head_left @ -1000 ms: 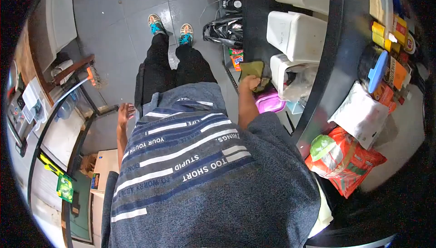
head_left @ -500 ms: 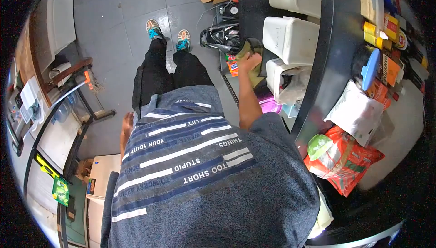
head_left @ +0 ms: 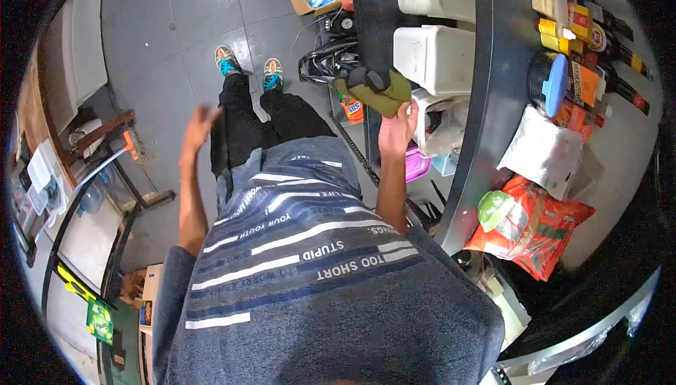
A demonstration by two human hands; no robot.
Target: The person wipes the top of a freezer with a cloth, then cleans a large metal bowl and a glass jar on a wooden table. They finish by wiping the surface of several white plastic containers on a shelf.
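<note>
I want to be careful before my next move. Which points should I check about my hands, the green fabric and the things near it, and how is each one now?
1. Right hand grips the olive-green fabric item: ok, it holds the near edge.
2. Left hand is free: ok, it seems empty, though blurred.
3. Olive-green fabric item is flat: not ok, it is curved and bent.
4. Olive-green fabric item is clear of the white container: cannot tell; they are close in this view.
5. Left shoe and right shoe stand on the floor: ok.
</note>
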